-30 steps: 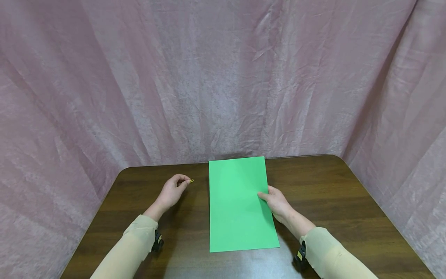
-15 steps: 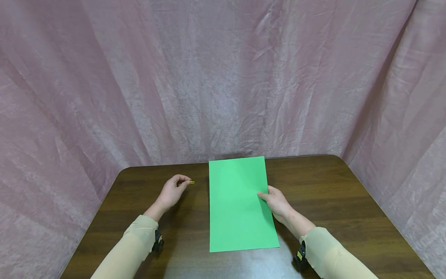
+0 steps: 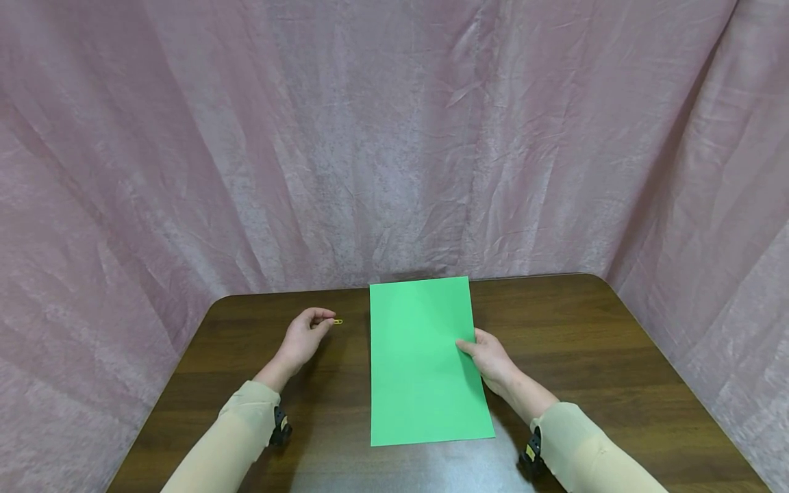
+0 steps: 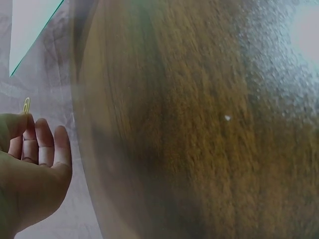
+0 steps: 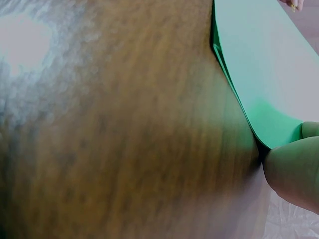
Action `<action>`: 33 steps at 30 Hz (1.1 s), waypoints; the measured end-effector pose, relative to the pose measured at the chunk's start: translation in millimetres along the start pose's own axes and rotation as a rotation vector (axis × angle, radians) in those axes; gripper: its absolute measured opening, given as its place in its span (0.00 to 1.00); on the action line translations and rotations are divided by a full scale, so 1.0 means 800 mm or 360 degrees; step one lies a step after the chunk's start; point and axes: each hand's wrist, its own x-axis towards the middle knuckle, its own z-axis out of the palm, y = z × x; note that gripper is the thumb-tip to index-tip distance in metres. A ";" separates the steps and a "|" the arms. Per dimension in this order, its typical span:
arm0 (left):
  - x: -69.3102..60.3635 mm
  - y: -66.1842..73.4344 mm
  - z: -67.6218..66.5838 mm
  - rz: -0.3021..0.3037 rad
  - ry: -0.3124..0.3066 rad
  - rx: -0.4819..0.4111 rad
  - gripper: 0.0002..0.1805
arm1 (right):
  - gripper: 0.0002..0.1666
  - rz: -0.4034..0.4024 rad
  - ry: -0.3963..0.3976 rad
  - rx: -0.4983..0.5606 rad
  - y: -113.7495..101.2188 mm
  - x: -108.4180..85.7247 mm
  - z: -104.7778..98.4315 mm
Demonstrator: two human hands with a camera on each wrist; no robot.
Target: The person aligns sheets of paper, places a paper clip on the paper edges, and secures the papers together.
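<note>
Between thumb and forefinger my left hand (image 3: 303, 339) pinches a small yellow paper clip (image 3: 337, 322), held to the left of the green paper. In the left wrist view the paper clip (image 4: 27, 105) stands up from the fingertips, its wire loops showing. My right hand (image 3: 495, 359) grips the right edge of the green paper (image 3: 425, 370), thumb on top and the other fingers behind it. From the right wrist view, the green paper (image 5: 259, 64) shows more than one layer along its near edge. The paper clip and the paper are apart.
A dark brown wooden table (image 3: 585, 342) with rounded far corners lies under both hands. Pink curtains (image 3: 394, 137) hang behind it and at the sides. In the left wrist view a small white speck (image 4: 227, 118) shows on the wood.
The yellow paper clip has turned slightly in the left fingertips, from tilted to about level. The right hand and the green paper have stayed in place.
</note>
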 end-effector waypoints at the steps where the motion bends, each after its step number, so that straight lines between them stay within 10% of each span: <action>1: 0.001 0.000 0.000 -0.0016 -0.0003 -0.0042 0.16 | 0.26 0.0003 -0.0001 0.0004 0.000 0.000 0.000; 33: 0.025 0.029 -0.009 -0.0194 0.0032 -0.0447 0.17 | 0.26 -0.0039 -0.0060 0.0045 -0.006 0.002 -0.004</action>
